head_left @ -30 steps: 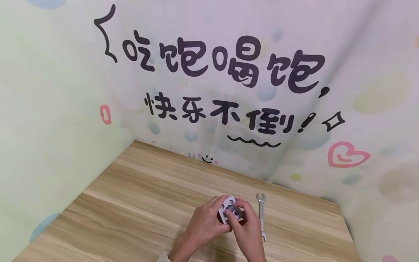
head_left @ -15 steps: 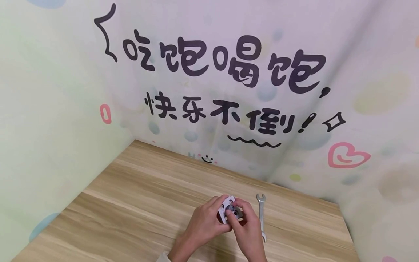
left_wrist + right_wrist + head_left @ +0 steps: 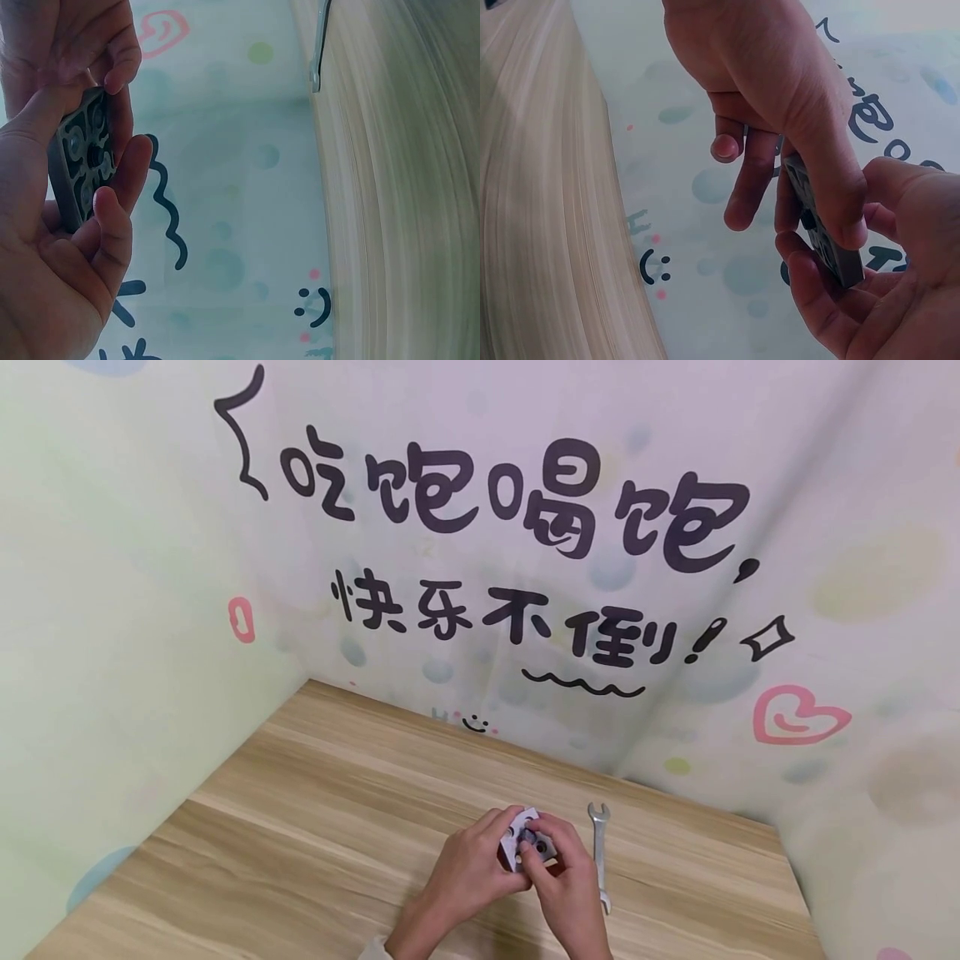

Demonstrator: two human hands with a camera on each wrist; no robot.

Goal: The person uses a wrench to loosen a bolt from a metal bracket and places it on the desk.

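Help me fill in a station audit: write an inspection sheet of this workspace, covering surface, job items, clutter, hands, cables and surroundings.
Surface: wood-grain tabletop.
Job items: square grey metal-looking plate with holes, held above the tabletop; a dark round piece at its centre, partly covered by fingers.
Clutter: one double open-ended wrench, lying loose beside the right hand, held by neither hand.
Hands: left hand grips the plate; right hand has thumb and fingertip on the dark round piece.
Cables: nothing seen.
Surroundings: pale printed backdrop with black Chinese lettering behind the tabletop.
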